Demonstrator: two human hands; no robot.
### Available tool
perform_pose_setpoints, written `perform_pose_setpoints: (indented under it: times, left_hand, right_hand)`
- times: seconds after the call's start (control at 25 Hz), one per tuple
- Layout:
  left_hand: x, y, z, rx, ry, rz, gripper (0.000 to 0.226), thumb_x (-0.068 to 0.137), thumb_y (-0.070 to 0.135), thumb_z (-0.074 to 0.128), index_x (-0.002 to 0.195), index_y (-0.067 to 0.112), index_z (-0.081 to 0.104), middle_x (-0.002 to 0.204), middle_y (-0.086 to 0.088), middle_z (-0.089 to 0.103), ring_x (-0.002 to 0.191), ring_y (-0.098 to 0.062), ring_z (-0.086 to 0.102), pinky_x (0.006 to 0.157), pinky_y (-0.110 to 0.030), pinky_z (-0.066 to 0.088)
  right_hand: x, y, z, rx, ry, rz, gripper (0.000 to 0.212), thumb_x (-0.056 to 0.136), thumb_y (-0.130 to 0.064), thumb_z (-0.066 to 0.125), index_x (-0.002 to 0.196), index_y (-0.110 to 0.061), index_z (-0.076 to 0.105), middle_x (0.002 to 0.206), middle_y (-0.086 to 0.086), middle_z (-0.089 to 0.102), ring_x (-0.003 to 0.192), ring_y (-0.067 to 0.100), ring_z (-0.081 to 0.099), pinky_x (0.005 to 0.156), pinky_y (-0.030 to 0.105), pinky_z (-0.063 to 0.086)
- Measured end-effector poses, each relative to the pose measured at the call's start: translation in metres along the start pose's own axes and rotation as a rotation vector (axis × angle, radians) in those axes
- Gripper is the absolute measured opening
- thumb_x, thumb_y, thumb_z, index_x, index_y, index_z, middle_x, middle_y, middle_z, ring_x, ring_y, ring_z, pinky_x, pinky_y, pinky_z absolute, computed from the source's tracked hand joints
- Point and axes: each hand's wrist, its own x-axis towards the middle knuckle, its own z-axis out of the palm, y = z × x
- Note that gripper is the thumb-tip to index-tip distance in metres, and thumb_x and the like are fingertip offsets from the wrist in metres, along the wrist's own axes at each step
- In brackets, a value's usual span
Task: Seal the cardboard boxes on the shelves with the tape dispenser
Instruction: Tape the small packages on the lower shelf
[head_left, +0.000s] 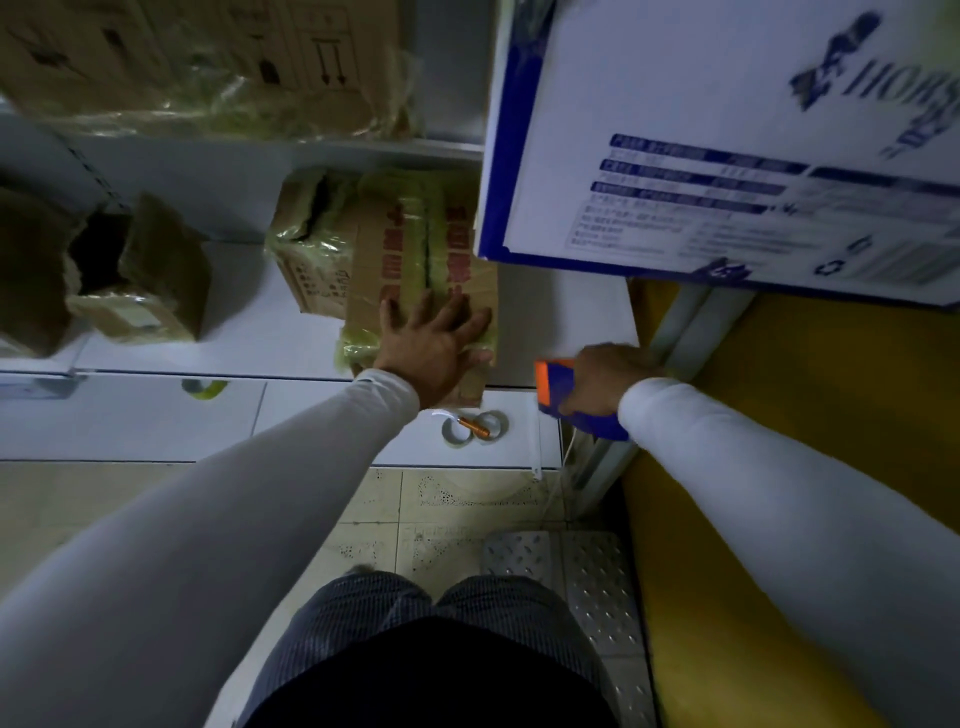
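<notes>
A brown cardboard box (395, 249) with red print and strips of yellowish tape lies on the white shelf (234, 343). My left hand (434, 345) presses flat on its near end, fingers spread. My right hand (602, 376) grips a blue and orange tape dispenser (558, 395) just right of the box, at the shelf's front edge. The dispenser is apart from the box.
An opened brown box (140, 280) sits at the left of the shelf. A large white and blue box (727, 135) hangs over the right. Two tape rolls (475, 427) and an orange tool lie on the lower ledge. A yellow surface (810, 467) fills the right.
</notes>
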Motion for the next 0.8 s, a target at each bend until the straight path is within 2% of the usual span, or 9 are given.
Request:
perform_pose_setpoints:
  times: [0.08,0.2,0.32,0.4,0.6,0.72,0.8]
  left_hand:
    - [-0.001,-0.008,-0.001,-0.014,-0.014,0.026,0.061,0.092,0.065,0.015,0.147,0.041,0.007,0.159,0.005,0.013,0.146,-0.033,0.007,0.108,-0.07,0.007]
    - [0.003,0.004,-0.008,-0.07,0.006,-0.048,0.07,0.082,0.075,0.027,0.139,0.034,0.027,0.152,0.001,0.03,0.141,-0.036,0.021,0.107,-0.07,0.008]
    - [0.009,0.032,-0.014,-0.116,0.046,-0.237,0.07,0.08,0.069,0.043,0.13,0.021,0.035,0.14,-0.008,0.041,0.133,-0.036,0.033,0.106,-0.067,0.018]
    - [0.009,0.039,-0.01,-0.094,0.098,-0.269,0.062,0.081,0.059,0.045,0.127,0.019,0.036,0.135,-0.009,0.045,0.132,-0.036,0.034,0.105,-0.066,0.021]
    - [0.01,0.032,-0.01,-0.105,0.083,-0.222,0.061,0.082,0.06,0.044,0.129,0.021,0.037,0.137,-0.007,0.045,0.132,-0.034,0.034,0.105,-0.064,0.021]
    - [0.0,0.013,-0.014,-0.247,0.055,-0.085,0.065,0.082,0.065,0.047,0.133,0.026,0.039,0.142,-0.002,0.041,0.131,-0.028,0.039,0.11,-0.059,0.016]
    - [-0.014,-0.01,-0.016,-0.38,0.104,0.008,0.064,0.084,0.061,0.051,0.135,0.025,0.042,0.143,-0.002,0.041,0.129,-0.028,0.042,0.113,-0.052,0.019]
  right_hand:
    - [-0.008,0.014,0.021,0.041,-0.078,0.07,0.047,0.074,-0.062,0.07,0.09,-0.023,0.048,0.08,-0.001,0.057,0.078,0.022,0.058,0.066,0.03,0.043]
    - [-0.022,0.028,0.041,0.229,-0.08,0.112,0.043,0.077,-0.06,0.069,0.089,-0.022,0.054,0.084,0.002,0.063,0.08,0.022,0.063,0.071,0.031,0.05]
    - [-0.026,0.022,0.038,0.311,0.024,0.097,0.043,0.077,-0.063,0.068,0.075,-0.024,0.05,0.071,-0.002,0.059,0.067,0.017,0.06,0.057,0.026,0.042]
    - [-0.032,0.018,0.035,0.354,0.061,0.085,0.043,0.076,-0.063,0.068,0.071,-0.026,0.046,0.065,-0.006,0.055,0.06,0.012,0.055,0.051,0.024,0.034]
    - [-0.053,0.021,0.033,0.452,0.089,0.088,0.041,0.076,-0.064,0.068,0.076,-0.026,0.053,0.07,-0.006,0.06,0.066,0.013,0.06,0.054,0.025,0.039]
    - [-0.065,0.016,0.031,0.561,0.121,0.05,0.039,0.077,-0.062,0.068,0.077,-0.025,0.059,0.071,-0.007,0.064,0.068,0.012,0.063,0.055,0.025,0.04]
    - [-0.073,0.006,0.033,0.658,0.15,0.018,0.032,0.08,-0.057,0.07,0.08,-0.027,0.059,0.073,-0.011,0.065,0.07,0.007,0.063,0.055,0.022,0.039]
